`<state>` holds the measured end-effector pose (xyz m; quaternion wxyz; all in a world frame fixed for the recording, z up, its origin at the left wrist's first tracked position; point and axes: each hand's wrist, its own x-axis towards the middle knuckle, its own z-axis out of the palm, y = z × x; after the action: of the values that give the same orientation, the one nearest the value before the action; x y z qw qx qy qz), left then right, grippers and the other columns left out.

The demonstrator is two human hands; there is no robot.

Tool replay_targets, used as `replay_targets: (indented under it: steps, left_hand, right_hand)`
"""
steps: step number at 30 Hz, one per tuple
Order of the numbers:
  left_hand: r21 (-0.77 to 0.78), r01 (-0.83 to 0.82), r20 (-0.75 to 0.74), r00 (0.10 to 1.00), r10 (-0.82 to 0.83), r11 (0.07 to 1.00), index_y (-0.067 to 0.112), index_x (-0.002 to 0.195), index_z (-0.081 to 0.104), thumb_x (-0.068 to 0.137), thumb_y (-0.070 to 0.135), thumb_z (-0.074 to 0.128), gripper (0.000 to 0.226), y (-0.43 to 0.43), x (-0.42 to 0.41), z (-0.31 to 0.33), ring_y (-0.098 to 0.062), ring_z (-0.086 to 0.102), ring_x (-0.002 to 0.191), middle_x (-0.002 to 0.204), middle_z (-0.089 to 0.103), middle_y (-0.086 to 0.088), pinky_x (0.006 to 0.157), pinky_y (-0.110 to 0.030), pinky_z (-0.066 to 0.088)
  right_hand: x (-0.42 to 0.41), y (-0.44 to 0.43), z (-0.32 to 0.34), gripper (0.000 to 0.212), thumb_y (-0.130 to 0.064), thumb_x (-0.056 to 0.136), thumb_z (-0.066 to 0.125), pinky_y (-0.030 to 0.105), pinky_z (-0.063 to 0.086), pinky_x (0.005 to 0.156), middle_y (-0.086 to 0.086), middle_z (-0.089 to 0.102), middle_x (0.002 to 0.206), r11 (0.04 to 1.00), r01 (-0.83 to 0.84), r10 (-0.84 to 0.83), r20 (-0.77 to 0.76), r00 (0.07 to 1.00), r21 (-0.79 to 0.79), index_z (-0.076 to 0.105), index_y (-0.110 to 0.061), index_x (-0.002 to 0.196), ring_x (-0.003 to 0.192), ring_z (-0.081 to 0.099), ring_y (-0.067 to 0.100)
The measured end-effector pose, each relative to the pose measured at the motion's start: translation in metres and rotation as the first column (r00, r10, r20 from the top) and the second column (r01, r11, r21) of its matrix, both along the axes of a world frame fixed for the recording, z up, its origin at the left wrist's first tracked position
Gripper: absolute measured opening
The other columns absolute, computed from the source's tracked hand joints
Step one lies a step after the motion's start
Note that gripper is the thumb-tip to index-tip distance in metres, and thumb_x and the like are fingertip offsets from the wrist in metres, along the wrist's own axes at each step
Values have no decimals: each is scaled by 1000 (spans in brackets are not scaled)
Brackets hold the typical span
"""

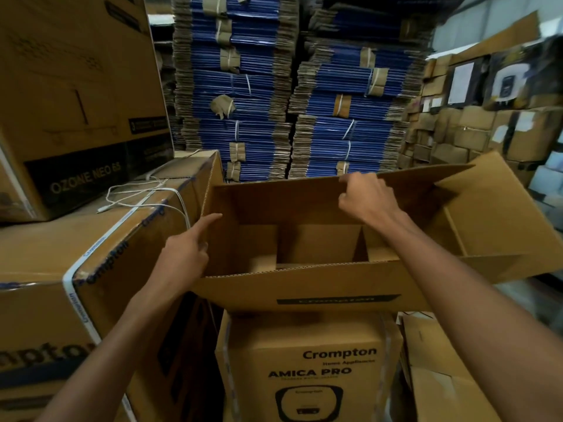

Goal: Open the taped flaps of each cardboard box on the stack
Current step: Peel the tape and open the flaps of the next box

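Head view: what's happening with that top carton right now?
A person is working on the top carton, which sits on the AMICA PRO box. Its flaps are already open. The right hand pinches the upper edge of the far flap and holds it up. The left hand points one straight finger at the carton's left corner; whether it touches is unclear. Cardboard dividers show inside. The taped carton on the left looks sealed.

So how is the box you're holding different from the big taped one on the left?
The open box has its flaps raised, showing cardboard dividers; the taped box is sealed shut. White tape wraps the taped box; the open box shows none. Both are brown Crompton cardboard.
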<state>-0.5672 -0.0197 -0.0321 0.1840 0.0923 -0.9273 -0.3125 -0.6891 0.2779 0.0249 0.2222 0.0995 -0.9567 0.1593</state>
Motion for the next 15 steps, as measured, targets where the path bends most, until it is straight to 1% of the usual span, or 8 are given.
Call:
replay_targets:
  steps: [2, 4, 8, 10, 11, 13, 14, 15]
  left_hand:
    - [16, 13, -7, 1000, -13, 1000, 51, 149, 34, 103, 3, 44, 67, -1, 5, -1, -11, 47, 48, 96, 60, 6, 41, -17, 41]
    - [22, 37, -11, 999, -37, 999, 51, 146, 38, 102, 2, 44, 66, -4, 11, -2, -12, 46, 50, 96, 62, 3, 43, -19, 42]
    - [73, 69, -8, 998, -69, 995, 50, 140, 45, 103, 1, 42, 62, -6, 20, -4, -12, 46, 50, 99, 61, 3, 45, -20, 43]
    - [84, 60, -19, 998, -59, 995, 46, 139, 47, 104, 2, 40, 57, -3, 20, -4, -10, 45, 47, 94, 61, -1, 42, -18, 42]
    - [86, 58, -28, 998, -56, 995, 45, 139, 47, 105, 3, 40, 55, -1, 17, -4, -10, 44, 46, 90, 61, -2, 41, -17, 40]
    - [108, 57, -56, 997, -51, 993, 42, 139, 48, 106, 8, 41, 48, 1, 12, -2, -8, 43, 47, 87, 64, -5, 40, -16, 38]
    - [122, 61, -70, 996, -53, 991, 43, 139, 48, 107, 13, 42, 44, 2, 9, -1, -7, 44, 50, 94, 67, -4, 40, -16, 39]
    - [136, 73, -82, 995, -62, 988, 45, 138, 48, 107, 20, 44, 40, 2, 6, 1, -6, 47, 55, 108, 67, 1, 42, -14, 42]
  right_hand:
    - [-9, -1, 13, 26, -10, 95, 60, 43, 61, 72, 6, 64, 94, 1000, -10, 9, -76, 997, -14, 63, -9, 120, 73, 64, 21]
    - [-20, -3, 26, 23, -8, 94, 58, 43, 61, 72, 7, 66, 91, 999, -5, 2, -112, 994, -32, 64, -8, 116, 73, 65, 21]
    - [-33, -9, 48, 21, -6, 95, 55, 48, 60, 79, 11, 67, 98, 997, -10, 3, -88, 996, -72, 64, -7, 114, 83, 66, 26]
    - [-34, -12, 49, 20, -5, 95, 55, 44, 60, 77, 11, 67, 99, 996, -21, 15, -62, 998, -90, 64, -6, 112, 84, 66, 26]
    - [-33, -14, 46, 22, -4, 95, 55, 41, 59, 73, 9, 66, 97, 995, -26, 22, -45, 999, -95, 63, -6, 115, 82, 66, 24]
    - [-24, -17, 35, 36, -2, 95, 56, 35, 58, 65, 3, 61, 93, 992, -60, 58, -15, 998, -108, 57, -9, 130, 74, 66, 20]
    - [-18, -16, 28, 46, -2, 95, 57, 35, 59, 64, 2, 61, 95, 988, -89, 89, -8, 996, -126, 51, -12, 140, 71, 66, 18]
    - [-11, -14, 21, 53, -3, 95, 58, 36, 61, 65, 3, 63, 100, 982, -122, 121, -12, 993, -147, 47, -15, 145, 69, 67, 16]
